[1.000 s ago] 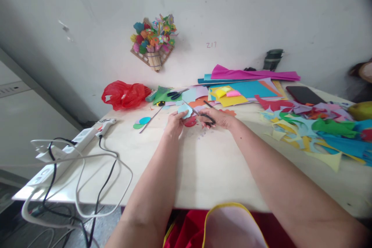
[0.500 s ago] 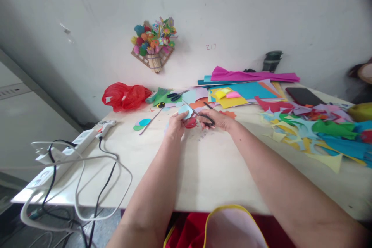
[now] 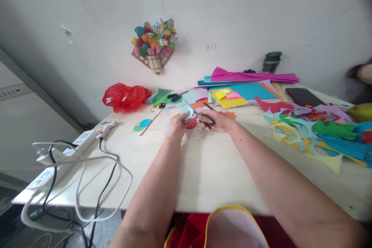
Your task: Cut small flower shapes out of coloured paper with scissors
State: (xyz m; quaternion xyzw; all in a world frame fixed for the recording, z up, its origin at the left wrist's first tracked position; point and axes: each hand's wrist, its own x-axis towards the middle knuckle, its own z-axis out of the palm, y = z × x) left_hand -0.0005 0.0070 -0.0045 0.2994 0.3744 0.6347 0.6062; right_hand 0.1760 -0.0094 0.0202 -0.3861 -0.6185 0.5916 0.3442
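Between thumb and fingers, my left hand [image 3: 176,124] pinches a small light blue paper piece [image 3: 186,112] with a rounded, scalloped edge. My right hand [image 3: 216,119] is closed around the black handles of a pair of scissors [image 3: 207,119]. The scissor blades point up and left, against the right side of the blue paper. Red paper pieces [image 3: 190,124] lie on the table below the hands. An orange flower-shaped paper [image 3: 229,115] lies just beyond my right hand. Tiny scraps are scattered on the table under the hands.
A second pair of scissors [image 3: 175,96] lies on green paper behind my hands. Coloured sheets [image 3: 255,91] are stacked at the back. Offcuts [image 3: 302,131] and a phone [image 3: 305,97] lie right. A red plastic bag [image 3: 126,98] and power strip [image 3: 65,159] with loose cables are left.
The blue paper has turned slightly in my left hand against the scissor blades. Both hands stay in nearly the same place.
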